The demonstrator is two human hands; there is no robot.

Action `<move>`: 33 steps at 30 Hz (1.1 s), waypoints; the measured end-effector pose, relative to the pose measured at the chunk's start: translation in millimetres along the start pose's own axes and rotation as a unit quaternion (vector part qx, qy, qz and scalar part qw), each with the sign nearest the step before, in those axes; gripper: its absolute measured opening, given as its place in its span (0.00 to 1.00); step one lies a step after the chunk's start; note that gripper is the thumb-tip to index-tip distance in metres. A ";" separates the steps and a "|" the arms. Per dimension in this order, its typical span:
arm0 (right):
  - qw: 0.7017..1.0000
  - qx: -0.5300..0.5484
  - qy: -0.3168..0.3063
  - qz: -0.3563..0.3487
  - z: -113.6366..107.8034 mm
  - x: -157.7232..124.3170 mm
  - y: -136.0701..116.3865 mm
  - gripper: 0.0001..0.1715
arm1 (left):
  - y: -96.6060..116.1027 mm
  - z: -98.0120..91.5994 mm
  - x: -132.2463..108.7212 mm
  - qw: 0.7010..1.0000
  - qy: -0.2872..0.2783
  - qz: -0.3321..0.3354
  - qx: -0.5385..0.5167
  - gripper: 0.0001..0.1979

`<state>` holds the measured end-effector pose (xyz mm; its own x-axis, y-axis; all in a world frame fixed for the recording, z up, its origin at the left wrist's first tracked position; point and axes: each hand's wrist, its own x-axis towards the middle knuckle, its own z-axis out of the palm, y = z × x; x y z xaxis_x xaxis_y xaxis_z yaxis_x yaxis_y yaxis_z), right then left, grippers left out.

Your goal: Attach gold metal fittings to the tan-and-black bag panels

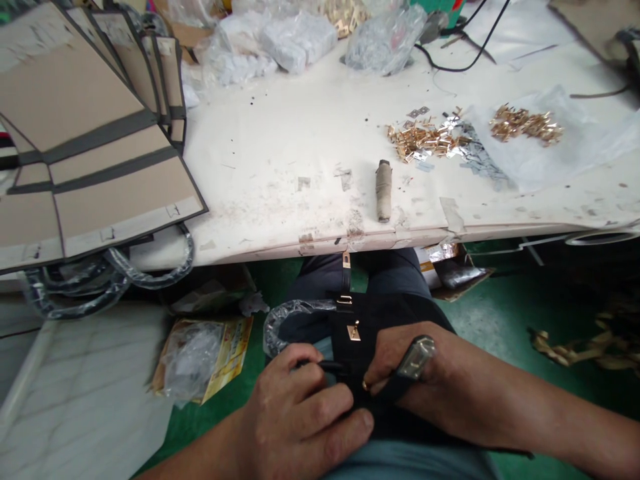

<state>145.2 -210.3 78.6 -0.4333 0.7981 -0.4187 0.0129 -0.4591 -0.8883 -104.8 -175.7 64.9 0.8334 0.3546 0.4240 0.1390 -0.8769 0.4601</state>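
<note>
A black bag piece point(400, 310) lies across my lap, with a gold turn-lock point(354, 331) on it. Above the lock, a narrow black strap point(346, 280) carries gold metal fittings. A black handle wrapped in clear plastic point(274, 330) curves out on the left. My left hand point(305, 413) is closed, its fingers curled around a thin black strap of the bag. Close beside it, my right hand point(400, 360) is closed at the bag's black material, a small gold spot showing at its fingertips. A watch point(417, 357) is on that wrist. The right fingertips are partly hidden.
A white worktable point(280, 167) stands ahead. On it are stacked beige bag panels point(100, 167), a wrapped tool-like cylinder point(384, 192), loose gold fittings point(425, 139), more fittings point(525, 125) on plastic and clear bags point(385, 40). A carton point(200, 357) sits below left.
</note>
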 end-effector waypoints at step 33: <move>0.996 -0.024 -0.084 -0.023 -20.5 11.8 3.6 0.12 | -6.7 0.0 7.8 1.000 0.009 -0.018 0.005 0.10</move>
<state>158.6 -194.6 66.6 -0.5788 0.7396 -0.3434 0.0315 -0.4006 -0.9157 -99.2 -167.0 65.1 0.8181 0.3915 0.4211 0.1740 -0.8666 0.4677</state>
